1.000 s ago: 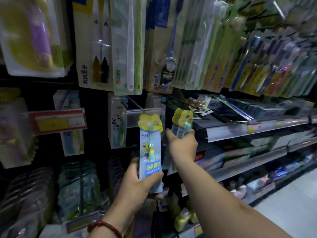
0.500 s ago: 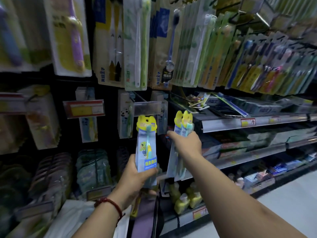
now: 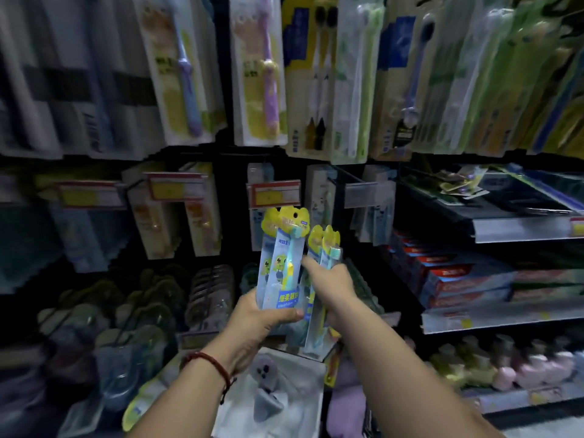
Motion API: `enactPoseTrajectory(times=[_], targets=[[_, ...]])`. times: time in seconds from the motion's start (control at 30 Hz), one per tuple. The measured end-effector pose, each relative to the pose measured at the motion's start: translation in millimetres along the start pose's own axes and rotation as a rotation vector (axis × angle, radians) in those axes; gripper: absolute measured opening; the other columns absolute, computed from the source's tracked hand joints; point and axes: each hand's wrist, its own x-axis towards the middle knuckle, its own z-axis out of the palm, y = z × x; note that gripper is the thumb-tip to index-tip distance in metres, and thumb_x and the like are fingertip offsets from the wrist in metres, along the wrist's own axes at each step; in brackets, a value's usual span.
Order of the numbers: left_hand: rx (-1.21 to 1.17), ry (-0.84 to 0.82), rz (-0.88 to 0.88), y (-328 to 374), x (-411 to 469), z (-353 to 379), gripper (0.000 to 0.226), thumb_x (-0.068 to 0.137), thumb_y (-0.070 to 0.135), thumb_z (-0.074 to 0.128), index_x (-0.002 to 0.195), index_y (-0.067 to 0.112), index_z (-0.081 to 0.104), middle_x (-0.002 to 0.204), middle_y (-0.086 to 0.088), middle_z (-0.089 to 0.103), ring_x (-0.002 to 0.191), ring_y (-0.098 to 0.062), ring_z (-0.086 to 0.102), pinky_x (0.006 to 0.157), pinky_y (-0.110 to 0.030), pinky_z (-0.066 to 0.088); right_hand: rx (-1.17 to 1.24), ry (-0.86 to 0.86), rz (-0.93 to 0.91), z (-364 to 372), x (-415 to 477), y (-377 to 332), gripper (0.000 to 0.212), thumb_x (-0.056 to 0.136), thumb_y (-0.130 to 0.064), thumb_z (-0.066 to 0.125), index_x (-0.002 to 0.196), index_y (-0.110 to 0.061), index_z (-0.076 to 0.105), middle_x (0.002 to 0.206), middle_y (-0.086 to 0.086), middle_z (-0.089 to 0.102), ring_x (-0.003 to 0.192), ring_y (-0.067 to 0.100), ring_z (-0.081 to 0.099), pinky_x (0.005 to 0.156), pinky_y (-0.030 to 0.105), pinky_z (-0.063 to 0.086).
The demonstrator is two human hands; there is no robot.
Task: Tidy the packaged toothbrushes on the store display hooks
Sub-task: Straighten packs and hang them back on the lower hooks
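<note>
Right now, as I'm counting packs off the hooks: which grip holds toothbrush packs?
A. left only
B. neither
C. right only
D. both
D: the left grip holds the yellow-topped packs, and the right grip holds a second bunch beside them.

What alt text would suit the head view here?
The left hand grips yellow-topped toothbrush packs by their lower end while the right hand holds similar packs beside them. Larger toothbrush packs hang in rows above.
</note>
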Motion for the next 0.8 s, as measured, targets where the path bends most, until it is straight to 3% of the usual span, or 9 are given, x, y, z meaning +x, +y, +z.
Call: enactPoseTrajectory(times=[0.1, 0.17, 0.23, 0.3, 0.37, 0.47, 0.57, 0.7, 0.8], targets=[[0.044, 0.137, 0.043, -3.7, -4.4, -30.6, 0.055, 0.055, 0.004, 0.091, 0.107, 0.003, 0.075, 0.099, -0.017, 0.08, 0.09, -0.033, 0.077, 0.085, -0.046, 0.062, 0.077, -0.131, 0.064, 28.1, -11.9, -8.4, 0.065, 0.072, -0.043, 0.076, 0.123, -0.015, 0.047, 0.108, 0.008, 0.066, 0.092, 0.029, 0.07, 0.065, 0.043, 0.061], [0.068, 0.223, 0.047, -4.8, -10.0, -54.9, 0.046, 0.056, 0.001, 0.092, 0.1, 0.005, 0.077, 0.093, -0.014, 0.081, 0.081, -0.026, 0.077, 0.078, -0.041, 0.062, 0.125, -0.252, 0.093, 46.5, -15.2, -5.3, 0.064, 0.068, -0.032, 0.074, 0.123, -0.012, 0.048, 0.109, 0.015, 0.065, 0.091, 0.036, 0.07, 0.058, 0.043, 0.059], [0.1, 0.258, 0.041, -2.0, -15.3, -79.4, 0.047, 0.053, 0.009, 0.091, 0.098, 0.007, 0.078, 0.095, -0.015, 0.081, 0.084, -0.028, 0.077, 0.082, -0.045, 0.063, 0.149, -0.331, 0.09, 68.4, -19.5, -2.6, 0.068, 0.058, -0.025, 0.072, 0.122, -0.009, 0.055, 0.103, 0.018, 0.066, 0.086, 0.037, 0.068, 0.06, 0.045, 0.059], [0.114, 0.282, 0.036, 3.6, -20.2, -101.4, 0.053, 0.052, 0.013, 0.091, 0.102, 0.006, 0.077, 0.098, -0.015, 0.081, 0.09, -0.032, 0.076, 0.088, -0.052, 0.061, 0.236, -0.377, 0.082, 88.4, -24.1, -2.3, 0.054, 0.067, -0.016, 0.076, 0.118, -0.005, 0.062, 0.098, 0.017, 0.071, 0.083, 0.037, 0.071, 0.068, 0.059, 0.061], [0.095, 0.318, 0.049, 12.7, -25.7, -118.6, 0.055, 0.053, 0.011, 0.092, 0.105, 0.005, 0.076, 0.101, -0.017, 0.08, 0.095, -0.036, 0.076, 0.089, -0.054, 0.061, 0.347, -0.387, 0.072, 106.3, -28.5, -4.7, 0.038, 0.082, -0.007, 0.079, 0.116, 0.0, 0.065, 0.101, 0.019, 0.076, 0.087, 0.036, 0.076, 0.076, 0.059, 0.061], [0.089, 0.379, 0.076, 23.1, -35.5, -136.2, 0.055, 0.054, 0.007, 0.091, 0.107, 0.005, 0.076, 0.103, -0.017, 0.08, 0.098, -0.038, 0.076, 0.088, -0.053, 0.062, 0.413, -0.412, 0.022, 136.8, -35.0, -5.2, 0.035, 0.084, -0.008, 0.08, 0.115, 0.001, 0.068, 0.101, 0.017, 0.078, 0.09, 0.031, 0.077, 0.079, 0.051, 0.063], [0.043, 0.397, 0.08, 29.3, -49.1, -149.9, 0.047, 0.059, 0.002, 0.086, 0.105, 0.006, 0.077, 0.104, -0.017, 0.08, 0.1, -0.04, 0.076, 0.087, -0.055, 0.062, 0.44, -0.405, 0.001, 165.5, -42.4, -1.6, 0.041, 0.08, -0.015, 0.084, 0.115, -0.003, 0.066, 0.103, 0.017, 0.077, 0.092, 0.035, 0.075, 0.083, 0.059, 0.06], [-0.003, 0.368, 0.075, 37.7, -63.8, -166.8, 0.039, 0.071, -0.008, 0.084, 0.107, 0.006, 0.077, 0.102, -0.02, 0.079, 0.082, -0.031, 0.078, 0.058, -0.037, 0.062, 0.491, -0.379, -0.001, 192.7, -49.3, -2.2, 0.042, 0.077, -0.02, 0.087, 0.111, -0.009, 0.064, 0.105, 0.019, 0.076, 0.095, 0.04, 0.074, 0.083, 0.063, 0.059], [-0.007, 0.427, 0.108, 37.9, -63.3, -175.9, 0.046, 0.069, -0.013, 0.081, 0.112, 0.0, 0.073, 0.1, -0.018, 0.08, 0.078, -0.026, 0.077, 0.054, -0.03, 0.058, 0.467, -0.441, -0.029, 200.8, -55.0, -8.6, 0.038, 0.082, -0.016, 0.083, 0.115, -0.01, 0.065, 0.103, 0.017, 0.077, 0.09, 0.037, 0.075, 0.081, 0.057, 0.061]])
